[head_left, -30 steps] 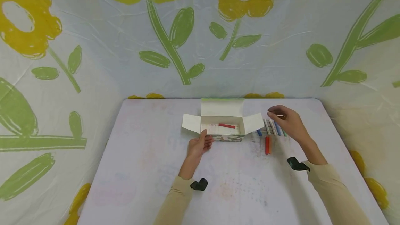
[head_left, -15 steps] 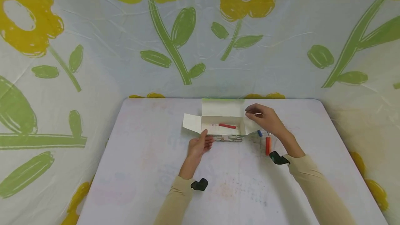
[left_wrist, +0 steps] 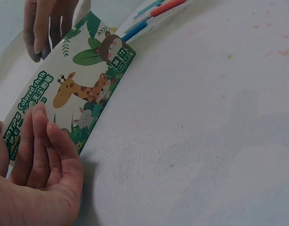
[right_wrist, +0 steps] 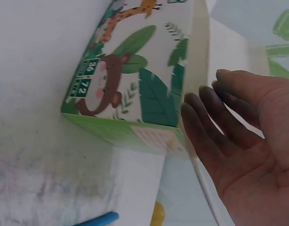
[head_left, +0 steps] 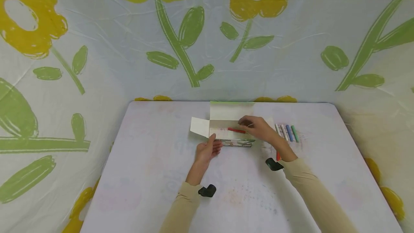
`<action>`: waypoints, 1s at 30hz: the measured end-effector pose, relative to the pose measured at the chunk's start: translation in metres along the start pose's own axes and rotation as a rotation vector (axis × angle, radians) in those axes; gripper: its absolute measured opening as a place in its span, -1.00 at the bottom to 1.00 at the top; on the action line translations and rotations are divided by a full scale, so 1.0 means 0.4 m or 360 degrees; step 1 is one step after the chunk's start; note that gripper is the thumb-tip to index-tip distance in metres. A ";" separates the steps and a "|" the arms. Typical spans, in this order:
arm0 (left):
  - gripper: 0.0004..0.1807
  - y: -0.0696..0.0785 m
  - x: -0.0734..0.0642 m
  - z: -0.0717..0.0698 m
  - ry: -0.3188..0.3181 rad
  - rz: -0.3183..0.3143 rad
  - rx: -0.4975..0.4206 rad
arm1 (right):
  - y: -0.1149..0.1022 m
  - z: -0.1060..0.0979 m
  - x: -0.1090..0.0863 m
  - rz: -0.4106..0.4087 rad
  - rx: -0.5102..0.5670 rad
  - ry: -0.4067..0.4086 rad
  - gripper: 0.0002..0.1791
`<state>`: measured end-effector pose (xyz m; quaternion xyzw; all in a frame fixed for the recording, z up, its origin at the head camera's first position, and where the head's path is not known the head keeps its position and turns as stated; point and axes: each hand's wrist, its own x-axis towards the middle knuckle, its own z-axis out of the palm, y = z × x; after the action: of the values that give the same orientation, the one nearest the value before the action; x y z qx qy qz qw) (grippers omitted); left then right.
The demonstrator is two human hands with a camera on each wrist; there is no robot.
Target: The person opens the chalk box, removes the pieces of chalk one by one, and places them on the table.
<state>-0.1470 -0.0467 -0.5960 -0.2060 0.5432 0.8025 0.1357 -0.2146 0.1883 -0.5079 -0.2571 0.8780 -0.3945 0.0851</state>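
Observation:
An open chalk box (head_left: pixel 237 143), printed with cartoon animals and the words "Colored Chalk", stands at the back middle of the table with its flaps spread. A red chalk stick (head_left: pixel 236 130) lies inside it. My left hand (head_left: pixel 204 152) holds the box's near left corner, thumb at the upper edge and fingers along the printed front (left_wrist: pixel 83 94). Over the box's right end is my right hand (head_left: pixel 258 128), its fingertips at the opening. In the right wrist view that hand (right_wrist: pixel 248 127) has loosely bent fingers, and nothing shows between them.
Right of the box lie white chalk (head_left: pixel 284 132), blue chalk (head_left: pixel 289 133) and green chalk (head_left: pixel 295 133) sticks. A red-orange chalk stick (head_left: pixel 278 155) lies nearer, partly behind the right forearm. The white table (head_left: pixel 155 175) bears faint chalk smudges. A flower-printed cloth (head_left: pixel 129 46) hangs behind.
My right hand has moved left from above the loose chalk sticks to the box's right end, dipping toward its opening. The left hand has stayed at the box.

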 end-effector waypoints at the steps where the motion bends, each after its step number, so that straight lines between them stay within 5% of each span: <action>1: -0.42 0.000 0.000 0.001 0.0000 0.0002 0.0004 | 0.000 0.005 0.001 -0.0003 -0.0002 -0.0020 -0.78; 17: -0.42 0.002 -0.005 0.007 0.0017 0.0009 0.0014 | -0.004 0.063 0.062 -0.0039 -0.0172 -0.0499 -0.78; 30: -0.45 0.000 -0.003 0.010 0.0030 0.0013 -0.0014 | -0.005 0.081 0.112 0.0135 -0.0190 -0.0857 -0.79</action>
<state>-0.1465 -0.0430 -0.5941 -0.2119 0.5416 0.8036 0.1265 -0.2409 0.1430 -0.5259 -0.3204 0.8555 -0.2556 0.3165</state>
